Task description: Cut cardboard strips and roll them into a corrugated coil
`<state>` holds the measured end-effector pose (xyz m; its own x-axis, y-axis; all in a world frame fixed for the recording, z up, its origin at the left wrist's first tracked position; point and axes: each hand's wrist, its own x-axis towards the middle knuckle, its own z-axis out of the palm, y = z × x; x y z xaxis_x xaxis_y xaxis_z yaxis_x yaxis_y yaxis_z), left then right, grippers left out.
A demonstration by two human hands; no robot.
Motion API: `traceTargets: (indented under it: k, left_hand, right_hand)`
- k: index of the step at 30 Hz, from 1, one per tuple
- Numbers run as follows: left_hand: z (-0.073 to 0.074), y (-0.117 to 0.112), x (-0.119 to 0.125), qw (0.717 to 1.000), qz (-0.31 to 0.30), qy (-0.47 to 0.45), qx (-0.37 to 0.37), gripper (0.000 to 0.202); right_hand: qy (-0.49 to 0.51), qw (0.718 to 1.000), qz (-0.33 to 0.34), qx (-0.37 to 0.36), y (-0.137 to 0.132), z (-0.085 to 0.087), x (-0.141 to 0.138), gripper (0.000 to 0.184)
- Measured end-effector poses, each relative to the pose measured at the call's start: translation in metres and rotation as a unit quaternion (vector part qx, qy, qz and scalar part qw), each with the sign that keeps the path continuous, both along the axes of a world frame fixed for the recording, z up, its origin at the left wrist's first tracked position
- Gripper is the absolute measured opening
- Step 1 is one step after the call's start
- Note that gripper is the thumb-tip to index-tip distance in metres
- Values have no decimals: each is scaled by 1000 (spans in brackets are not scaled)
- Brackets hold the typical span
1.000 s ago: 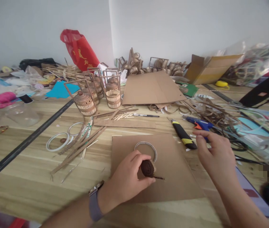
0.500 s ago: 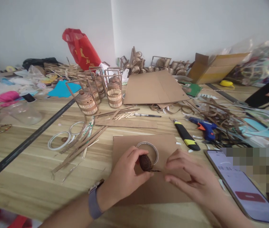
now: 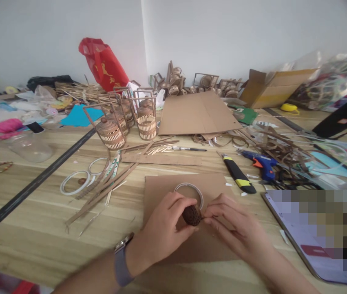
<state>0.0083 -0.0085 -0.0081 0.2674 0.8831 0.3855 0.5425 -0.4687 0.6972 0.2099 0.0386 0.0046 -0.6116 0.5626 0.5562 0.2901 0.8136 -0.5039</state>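
Between the thumb and fingers of my left hand (image 3: 169, 226) is a small dark brown coil of wound strip (image 3: 192, 215), its round face turned up toward me. My right hand (image 3: 236, 226) is closed in a pinch at the coil's right side, on a thin dark strand (image 3: 203, 218) that comes off it. Both hands are above a brown cardboard sheet (image 3: 161, 183). Just behind the coil lies a white-edged ring (image 3: 202, 196), like a tape roll, flat on the cardboard and partly covered by my left hand.
Right of the cardboard lie a black-yellow utility knife (image 3: 239, 173), a blue glue gun (image 3: 263, 163) and a phone (image 3: 298, 241). Small lidded baskets (image 3: 110, 134) with tall handles stand at the back left. Two white rings (image 3: 65, 185) and brown strips (image 3: 100, 196) lie left.
My right hand has come left to the coil and now pinches the strand, where before its fingers were apart from it. The coil has tipped and shifted slightly right and down.
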Motion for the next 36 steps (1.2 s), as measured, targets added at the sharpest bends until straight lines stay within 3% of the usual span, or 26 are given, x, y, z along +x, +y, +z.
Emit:
traceTargets:
  k: [14,19,25,31,36]
  left_hand:
    - [-1,-1,1,998,1,62,12,54]
    - [-2,-3,1,993,4,95,69,45]
    - [-3,-6,1,981,8,151,117,35]
    - [-1,-4,3,990,9,113,84,46]
    - [4,0,3,998,-7,4,69,33]
  right_hand:
    - [-2,1000,8,-4,1,-10,-3,12]
    - [21,999,-18,-42,-1,-12,-4,17]
    - [-18,992,-29,-120,-2,-12,-4,17]
    - [-19,986,-42,-160,-1,-16,-4,13]
    - [4,982,-64,-176,-3,-18,-6,16]
